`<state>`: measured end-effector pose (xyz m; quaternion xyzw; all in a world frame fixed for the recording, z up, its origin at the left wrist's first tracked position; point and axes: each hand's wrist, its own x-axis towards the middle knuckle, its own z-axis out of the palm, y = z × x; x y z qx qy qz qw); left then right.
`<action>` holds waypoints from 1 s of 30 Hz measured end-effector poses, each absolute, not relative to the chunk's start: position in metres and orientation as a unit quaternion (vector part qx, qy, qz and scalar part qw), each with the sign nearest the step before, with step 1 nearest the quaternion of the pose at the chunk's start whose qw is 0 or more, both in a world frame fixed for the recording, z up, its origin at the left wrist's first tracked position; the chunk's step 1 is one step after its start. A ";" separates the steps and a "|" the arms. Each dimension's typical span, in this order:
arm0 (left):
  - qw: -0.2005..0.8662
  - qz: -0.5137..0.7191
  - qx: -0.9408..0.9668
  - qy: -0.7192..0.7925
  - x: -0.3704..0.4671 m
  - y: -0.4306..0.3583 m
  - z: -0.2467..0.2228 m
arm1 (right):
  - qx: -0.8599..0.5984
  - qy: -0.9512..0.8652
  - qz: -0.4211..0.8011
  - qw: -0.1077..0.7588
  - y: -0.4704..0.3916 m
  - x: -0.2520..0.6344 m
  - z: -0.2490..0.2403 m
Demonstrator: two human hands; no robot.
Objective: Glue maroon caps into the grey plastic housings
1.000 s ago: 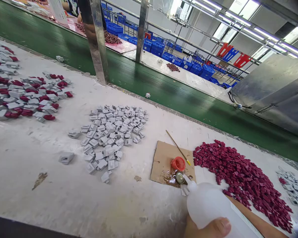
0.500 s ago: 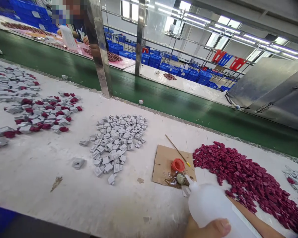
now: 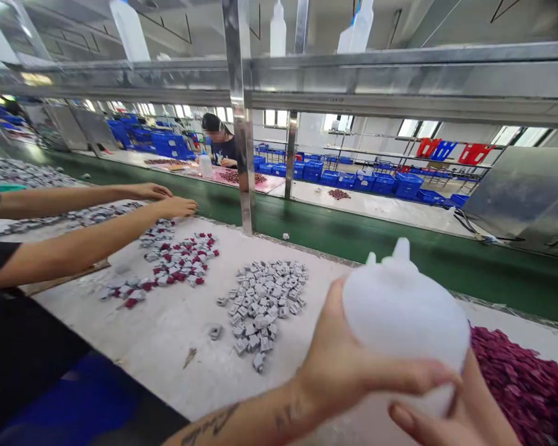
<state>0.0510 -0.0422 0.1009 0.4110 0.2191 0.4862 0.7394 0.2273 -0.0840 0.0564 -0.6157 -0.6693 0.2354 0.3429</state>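
A white plastic squeeze bottle [image 3: 407, 310] with a pointed nozzle stands nearly upright, close to the camera. My left hand [image 3: 339, 359] wraps round its left side, the thumb lying across the front. Lower down on the right, my right hand [image 3: 477, 409] also grips the bottle, its thumb showing near the base. Left of my hands, a pile of small grey blocks [image 3: 265, 303] lies on the white table [image 3: 167, 347], with one grey block [image 3: 215, 332] apart from it. Maroon pieces [image 3: 525, 378] are heaped to the right, partly hidden by the bottle and right hand.
At left, a co-worker's arms [image 3: 106, 229] reach over mixed grey and maroon pieces [image 3: 181, 260]. A green conveyor belt [image 3: 335, 229] runs behind the table. A metal post [image 3: 244, 124] and overhead shelf [image 3: 400, 80] with bottles stand ahead. Another person [image 3: 221, 145] sits across the belt.
The bottle has been lifted from beside the cardboard and turned nozzle up, closer to the camera. My view has tilted up and left, bringing a co-worker's arms into sight; the cardboard no longer shows.
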 end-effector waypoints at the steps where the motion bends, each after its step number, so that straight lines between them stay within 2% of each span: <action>1: 0.692 0.513 0.451 0.235 0.041 -0.028 0.109 | -0.577 -0.672 0.259 0.385 -0.065 0.213 0.065; 3: 0.596 0.567 0.499 0.271 0.021 0.003 0.120 | -0.489 -0.706 0.271 0.435 -0.025 0.187 0.081; 7: 0.439 0.640 0.517 0.362 -0.019 0.073 0.120 | -0.487 -0.755 0.268 0.348 0.045 0.168 0.083; 13: 0.269 0.666 0.492 0.492 -0.077 0.176 0.083 | -0.513 -0.758 0.313 0.256 0.112 0.174 0.027; 22: 0.210 0.638 0.484 0.561 -0.122 0.234 0.025 | -0.465 -0.768 0.348 0.272 0.175 0.138 -0.035; 26: 0.222 0.601 0.504 0.580 -0.135 0.221 0.005 | -0.448 -0.765 0.382 0.262 0.160 0.129 -0.045; 30: 0.263 0.532 0.525 0.610 -0.147 0.171 -0.021 | -0.448 -0.752 0.421 0.237 0.140 0.127 -0.042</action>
